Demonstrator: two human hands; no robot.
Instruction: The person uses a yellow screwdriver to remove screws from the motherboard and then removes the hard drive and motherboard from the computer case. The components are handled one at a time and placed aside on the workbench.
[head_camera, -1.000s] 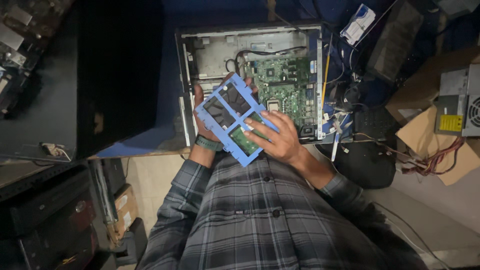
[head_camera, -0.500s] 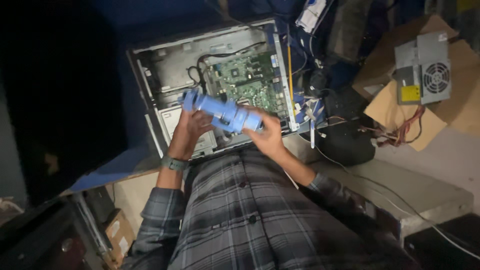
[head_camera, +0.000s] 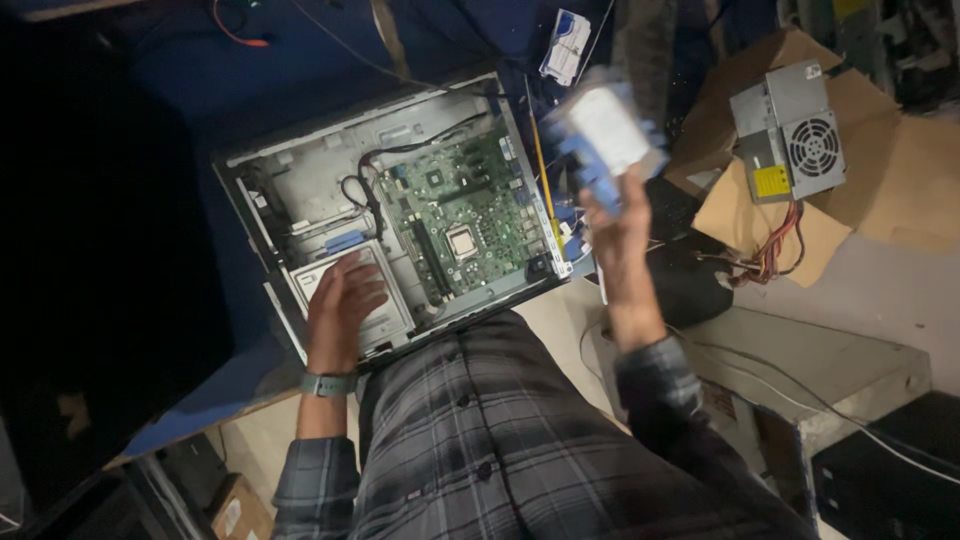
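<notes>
The computer case (head_camera: 390, 200) lies open in the middle of the frame, with its side cover off. Inside you can see the green board (head_camera: 455, 220) with its square chip, some black cables and a silver drive (head_camera: 345, 300) in the lower left corner of the case.

The right hand (head_camera: 615, 225) is up in the air, to the right of the case. It is wrapped around a blue plastic holder (head_camera: 605, 140) with a pale grey drive in it. The holder is blurry, so small parts are hard to see. It is out of the case and well apart from it, up near the top middle of the frame.

The left hand (head_camera: 345, 295) lies flat on the silver drive, fingers spread. It is pressing or resting there, not gripping anything. A grey watch sits on that wrist.

So one part looks done: the blue holder with its drive is out of the box. The silver drive, the green board and the cables are not yet taken out, so I think much is left.

To the right, a grey power box with a fan (head_camera: 790, 140) sits on brown cardboard (head_camera: 900, 180), with coloured wires hanging from it. It is already outside the case.
</notes>
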